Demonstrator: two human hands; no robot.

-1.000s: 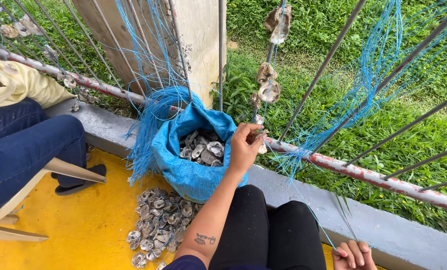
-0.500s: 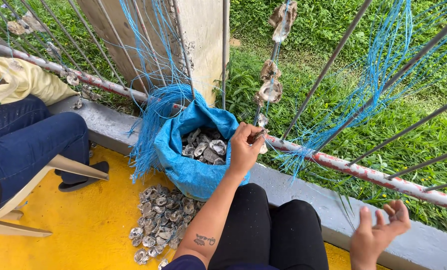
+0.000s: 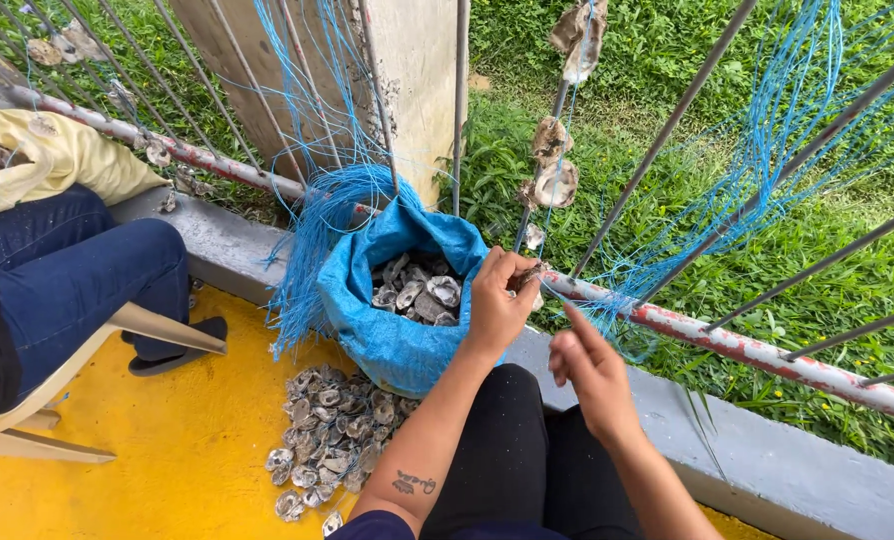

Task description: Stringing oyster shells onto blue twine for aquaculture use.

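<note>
Stringing shells on the blue line at the railing: a few up, plenty left.

My left hand (image 3: 497, 300) has its fingers closed on a shell (image 3: 529, 275) at the rusty rail (image 3: 727, 335); my right hand (image 3: 592, 370), just beside it, is loosely curled and holds nothing I can make out. Three or four strung shells (image 3: 552, 165) already hang above on the blue line (image 3: 564, 120). The blue sack (image 3: 387, 335) looks well filled, and a pile of shells (image 3: 332, 430) lies on the yellow floor (image 3: 167, 470), so I judge most is still to do.
</note>
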